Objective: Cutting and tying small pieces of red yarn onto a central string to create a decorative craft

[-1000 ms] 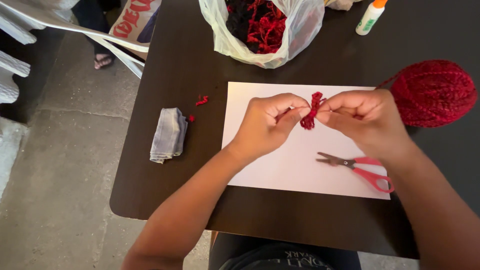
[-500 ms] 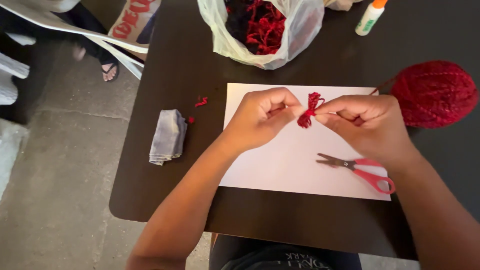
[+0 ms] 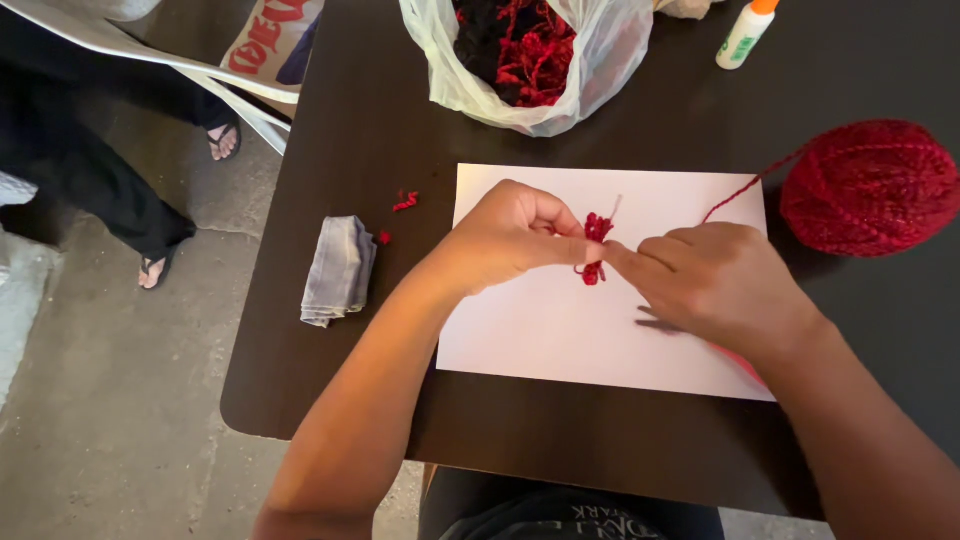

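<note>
A small bundle of red yarn (image 3: pixel 597 232) is pinched between the fingertips of both hands above a white sheet of paper (image 3: pixel 530 330). My left hand (image 3: pixel 510 235) grips it from the left, my right hand (image 3: pixel 715 280) from the right. A thin strand runs from the hands across the paper to a large red yarn ball (image 3: pixel 870 187) on the dark table (image 3: pixel 330 390). Scissors (image 3: pixel 655 322) lie on the paper, mostly hidden under my right hand.
A clear plastic bag (image 3: pixel 520 60) of red and dark yarn stands at the table's far edge, with a glue bottle (image 3: pixel 745 32) to its right. A folded grey cloth (image 3: pixel 338 270) and small red yarn scraps (image 3: pixel 404 201) lie left of the paper. A person's sandalled feet (image 3: pixel 222 140) show at left.
The yarn bundle has stayed between both hands, which have shifted slightly right and down. My right hand now covers most of the scissors.
</note>
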